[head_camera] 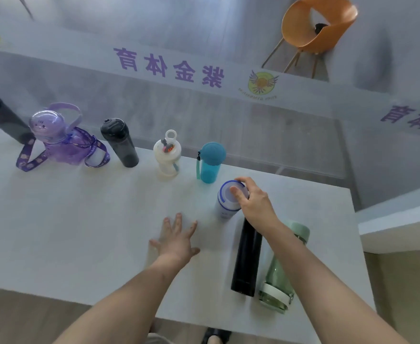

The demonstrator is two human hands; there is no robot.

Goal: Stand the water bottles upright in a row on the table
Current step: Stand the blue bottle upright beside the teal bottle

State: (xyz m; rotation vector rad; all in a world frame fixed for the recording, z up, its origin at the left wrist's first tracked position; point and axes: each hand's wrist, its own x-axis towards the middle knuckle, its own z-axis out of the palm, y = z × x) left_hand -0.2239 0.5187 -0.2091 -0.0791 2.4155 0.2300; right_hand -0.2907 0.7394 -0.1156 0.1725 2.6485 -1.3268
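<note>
1. Right hand (252,201) gripping the lid of upright blue-capped bottle (227,203), fingers curled round it, near table's (80,232) far edge, beside teal bottle (210,162).
2. Left hand (176,238) flat, fingers spread, seemingly on tabletop.
3. Black flask (246,259) and green bottle (278,276) lying down.

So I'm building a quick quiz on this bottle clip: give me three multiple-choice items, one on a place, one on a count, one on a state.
1. Where does the teal bottle stand?
A. Between the white bottle with the ring lid and the blue-rimmed bottle
B. Beside the purple bottle
C. At the near table edge

2. How many bottles lie on their sides?
A. None
B. Two
C. Four

3. What is the right hand doing?
A. Resting flat on the table
B. Gripping the blue-rimmed bottle's lid
C. Holding the black flask

Answers:
1 A, it stands between those two in the row.
2 B, the black flask and green bottle lie flat.
3 B, its fingers wrap the lid; the left hand is spread over the table.
</note>
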